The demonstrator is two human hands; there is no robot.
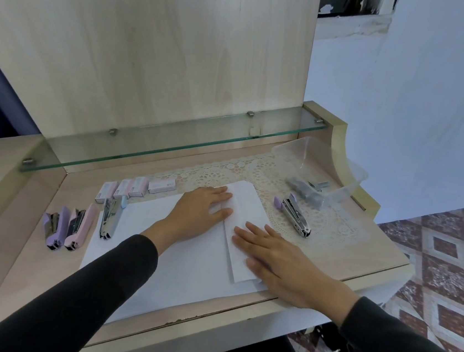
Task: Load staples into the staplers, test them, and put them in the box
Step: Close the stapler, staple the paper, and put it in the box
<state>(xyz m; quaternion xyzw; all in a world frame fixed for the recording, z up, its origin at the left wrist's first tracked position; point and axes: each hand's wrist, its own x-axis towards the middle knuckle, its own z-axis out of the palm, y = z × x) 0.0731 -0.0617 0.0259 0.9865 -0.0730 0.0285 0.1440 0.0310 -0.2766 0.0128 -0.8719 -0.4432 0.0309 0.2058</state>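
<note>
The right hand [281, 265] lies flat on the near end of the folded paper [250, 209], grip spread, holding nothing. The left hand [201, 210] presses the far end, grip also spread. On the desk [360, 257], three staplers [80, 226] lie to the left. An opened purple stapler [295, 215] rests at right, near the clear box [327, 169], which holds grey staplers [307, 188].

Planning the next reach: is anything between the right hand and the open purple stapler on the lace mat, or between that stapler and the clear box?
Nothing visible does. Only bare lace mat lies between the right hand, flat on the folded paper, and the purple stapler; the clear box sits just behind it, open-topped.
</note>
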